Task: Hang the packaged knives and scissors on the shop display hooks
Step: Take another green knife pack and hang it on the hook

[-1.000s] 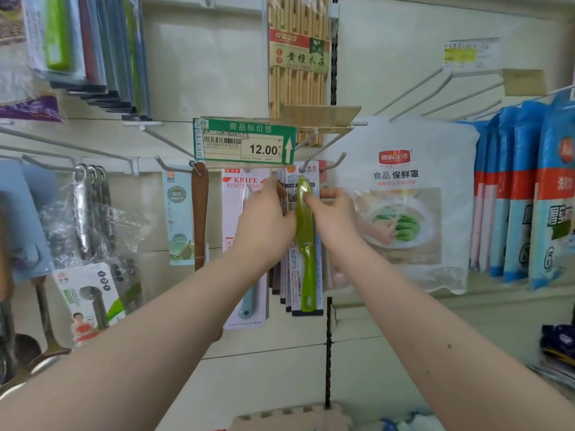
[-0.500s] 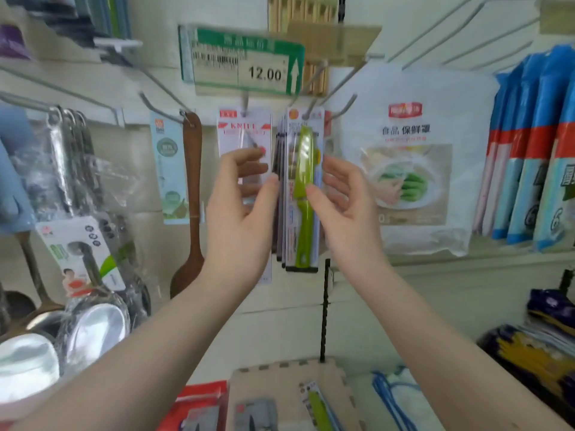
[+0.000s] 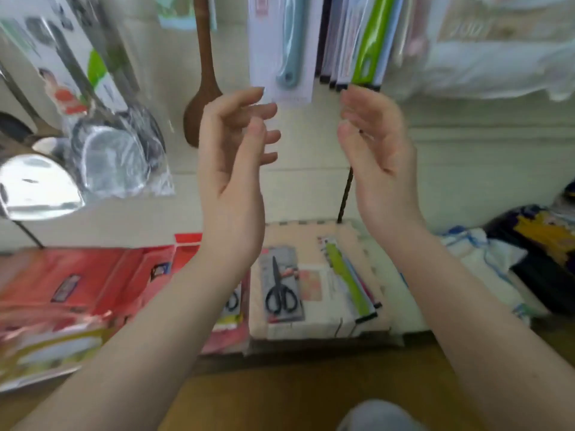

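Holds nothing in left grip (image 3: 236,157) or right grip (image 3: 376,150), fingers slack, just under hung knives (image 3: 368,42). Leaves scissors (image 3: 281,284) and knife pack (image 3: 348,281) flat on box (image 3: 314,234) below. Risks knocking hung knives askew when reaching down.

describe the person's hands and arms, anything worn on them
The left hand and right hand are bare: no gloves, rings, watch or bracelet show. The forearms are bare too, with no sleeve in view down to the frame edge.
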Tool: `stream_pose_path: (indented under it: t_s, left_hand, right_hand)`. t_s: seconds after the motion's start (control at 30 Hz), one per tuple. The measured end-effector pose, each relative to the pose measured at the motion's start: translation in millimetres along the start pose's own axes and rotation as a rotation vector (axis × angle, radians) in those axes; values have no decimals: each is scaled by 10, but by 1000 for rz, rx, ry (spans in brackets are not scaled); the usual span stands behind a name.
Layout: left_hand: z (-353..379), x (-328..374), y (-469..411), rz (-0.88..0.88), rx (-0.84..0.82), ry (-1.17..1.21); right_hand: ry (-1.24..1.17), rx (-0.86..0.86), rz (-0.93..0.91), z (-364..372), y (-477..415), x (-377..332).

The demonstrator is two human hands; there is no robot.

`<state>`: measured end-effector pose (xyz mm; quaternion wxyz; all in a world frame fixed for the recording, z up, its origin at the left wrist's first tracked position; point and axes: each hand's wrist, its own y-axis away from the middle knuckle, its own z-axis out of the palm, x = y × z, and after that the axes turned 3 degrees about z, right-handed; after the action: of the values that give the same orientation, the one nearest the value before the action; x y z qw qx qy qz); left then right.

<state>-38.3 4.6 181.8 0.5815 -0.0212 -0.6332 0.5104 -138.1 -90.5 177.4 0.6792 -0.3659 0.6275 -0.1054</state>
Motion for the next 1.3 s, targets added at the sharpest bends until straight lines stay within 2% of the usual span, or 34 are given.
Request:
stream_pose_path:
  t_s: [0.17,0.47,0.7,0.97,1.1,1.23,1.3]
  left_hand:
    - [-288,-352,468,-104,17,-85]
    - [-466,-763,967,-314,27,-132]
    - [-562,-957,1144,-358,-34,-148]
    - [-586,-1060,1216,-418,-79,-151]
    - [-613,-1064,1198,-433,-48,-145]
    - [-631,-1051,1176,-437,-41,-152]
    - [-628,-1049,1163,-445,-27,-154]
  right_hand:
    - [14,9,193,-35,354,444]
    - [104,-33,427,-39,882,959]
    - [176,-11,510,-85,1063,1184]
    - [190,27,506,-82,1197,1363]
    - [441,1,585,-184,1210,1812]
    - [951,-110,641,-355,1177,2258]
    - [1121,-196,673,-374,1169,2370]
